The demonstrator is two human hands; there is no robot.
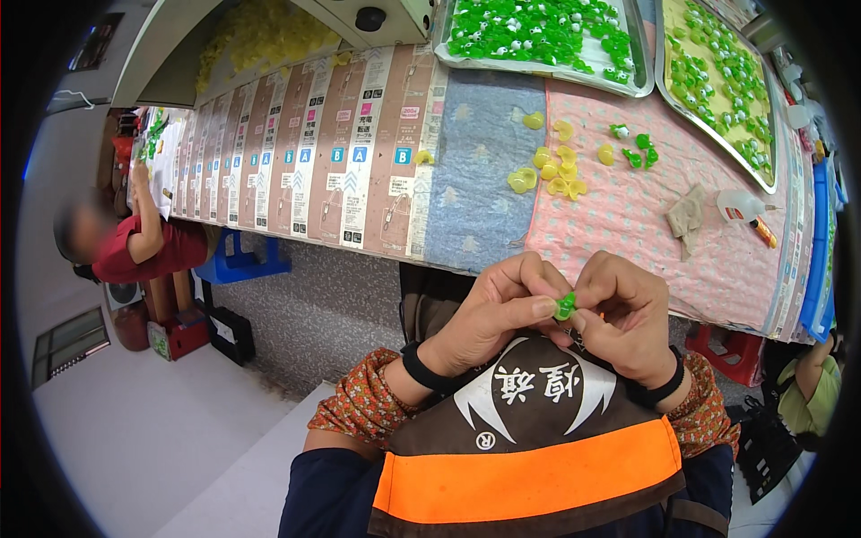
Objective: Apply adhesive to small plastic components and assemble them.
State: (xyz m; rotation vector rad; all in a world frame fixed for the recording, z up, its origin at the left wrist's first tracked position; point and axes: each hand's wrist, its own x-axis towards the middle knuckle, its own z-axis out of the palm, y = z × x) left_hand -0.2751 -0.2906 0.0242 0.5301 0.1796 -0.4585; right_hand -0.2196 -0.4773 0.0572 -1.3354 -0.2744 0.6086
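Observation:
In front of my apron, at the near edge of the table, a small green plastic figure (565, 307) is pinched between my two hands. The thumb and forefinger of my left hand (502, 309) close on its left side. From the right, the thumb and fingertips of my right hand (628, 318) press against it. Fingers cover part of the figure. Beyond the hands, several yellow translucent cup-like pieces (567, 170) lie on the pink cloth (619, 215). Beside them are a few loose green pieces (642, 142), one with a white part.
Two metal trays (650, 81) (662, 63) of green-and-white pieces stand at the back. A white housing (166, 45) with yellow pieces (260, 40) is at far left. A crumpled rag (687, 215), a white bottle (740, 206) and a blue crate (818, 260) lie right. Another person (170, 247) sits left.

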